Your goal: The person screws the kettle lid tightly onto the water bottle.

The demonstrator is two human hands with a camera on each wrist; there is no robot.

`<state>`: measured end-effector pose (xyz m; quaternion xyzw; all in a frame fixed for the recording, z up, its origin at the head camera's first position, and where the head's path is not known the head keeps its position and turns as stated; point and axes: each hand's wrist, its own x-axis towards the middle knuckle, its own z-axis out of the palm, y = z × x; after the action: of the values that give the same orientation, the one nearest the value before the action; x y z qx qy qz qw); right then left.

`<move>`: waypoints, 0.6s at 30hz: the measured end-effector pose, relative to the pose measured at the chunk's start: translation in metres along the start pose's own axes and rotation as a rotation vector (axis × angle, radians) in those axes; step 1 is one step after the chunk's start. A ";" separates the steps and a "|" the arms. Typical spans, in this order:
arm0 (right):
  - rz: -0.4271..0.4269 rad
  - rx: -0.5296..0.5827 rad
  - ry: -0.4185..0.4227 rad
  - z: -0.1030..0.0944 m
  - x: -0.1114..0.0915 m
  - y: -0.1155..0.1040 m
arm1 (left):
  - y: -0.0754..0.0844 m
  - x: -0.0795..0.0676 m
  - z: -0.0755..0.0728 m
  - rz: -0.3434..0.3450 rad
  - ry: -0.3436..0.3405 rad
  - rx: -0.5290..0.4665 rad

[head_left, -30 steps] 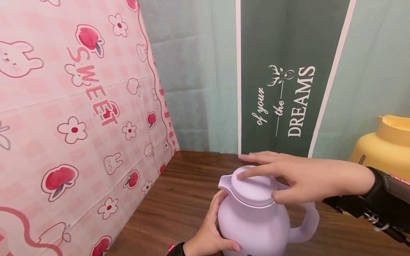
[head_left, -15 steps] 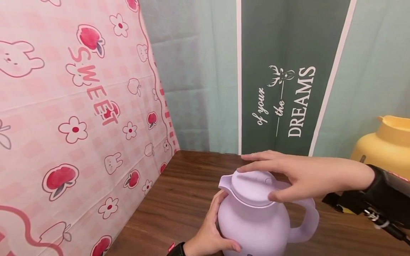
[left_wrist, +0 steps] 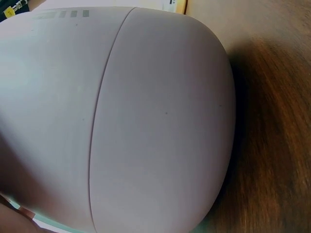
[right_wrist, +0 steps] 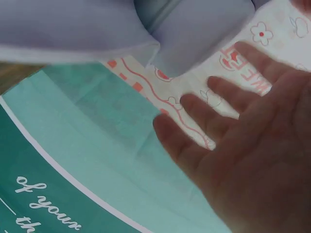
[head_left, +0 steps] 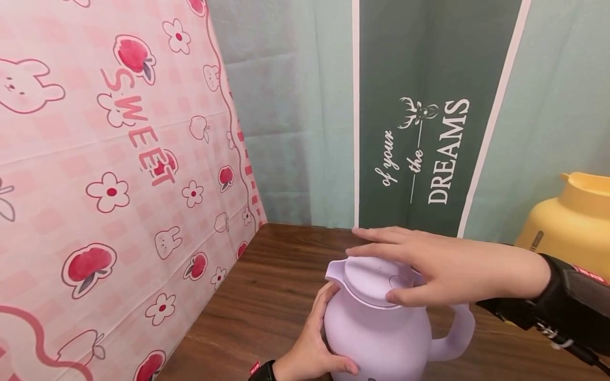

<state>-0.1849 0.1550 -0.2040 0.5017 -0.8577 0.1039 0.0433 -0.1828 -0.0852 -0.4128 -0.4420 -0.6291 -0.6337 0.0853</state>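
A lilac insulated jug [head_left: 376,338] stands upright on the wooden tabletop, its spout facing left and its handle [head_left: 459,333] at the right. My left hand [head_left: 310,344] grips the round belly from the left, thumb in front and fingers behind. Over the jug's lid [head_left: 369,275] my right hand [head_left: 438,264] reaches in from the right with fingers extended, its thumb at the lid's near edge and index finger at the far edge. The right wrist view shows that palm [right_wrist: 262,155] with fingers spread. The jug's smooth body [left_wrist: 160,121] fills most of the left wrist view.
A yellow jug [head_left: 567,227] stands behind at the right. A pink printed cloth [head_left: 143,211] rises along the left side, and a green cloth [head_left: 419,69] with white lettering hangs behind the wooden tabletop [head_left: 248,307].
My right thumb has slid left along the lid's near edge, and the fingers have shifted from the lid's top to its far edge. The lid's round mark has moved nearer. The left hand stays put.
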 end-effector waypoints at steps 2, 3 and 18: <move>-0.037 0.005 -0.013 0.000 -0.001 0.001 | 0.000 0.000 0.000 0.017 -0.004 0.016; -0.042 -0.002 -0.005 0.001 0.000 0.000 | 0.000 0.000 0.000 0.020 -0.004 0.020; -0.007 -0.039 -0.044 -0.002 -0.005 -0.001 | 0.001 0.001 0.000 0.039 -0.002 0.045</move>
<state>-0.1815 0.1588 -0.2031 0.5060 -0.8585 0.0759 0.0347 -0.1825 -0.0847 -0.4114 -0.4525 -0.6348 -0.6171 0.1069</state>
